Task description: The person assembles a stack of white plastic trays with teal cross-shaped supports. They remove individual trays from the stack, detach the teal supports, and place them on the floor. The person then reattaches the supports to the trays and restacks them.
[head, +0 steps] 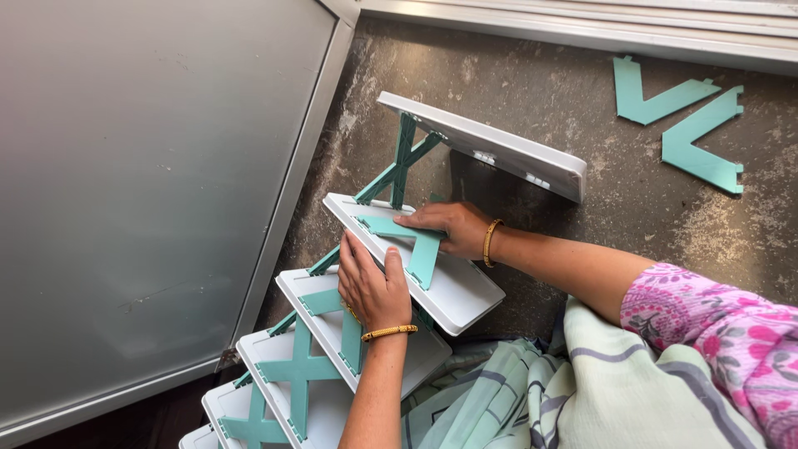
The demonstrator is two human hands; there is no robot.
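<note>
Head view: teal brace (413, 241) apparently under right fingers (416, 221).

The left hand (371, 287) is bare and wears a thin gold beaded bangle (389, 333) at the wrist. The right hand (449, 226) has a similar gold bangle (489, 242) at its wrist. Above this bangle the forearm is bare up to a short pink floral sleeve (723, 333). Beside the sleeve lies a pale green cloth with grey stripes (582, 391).
</note>
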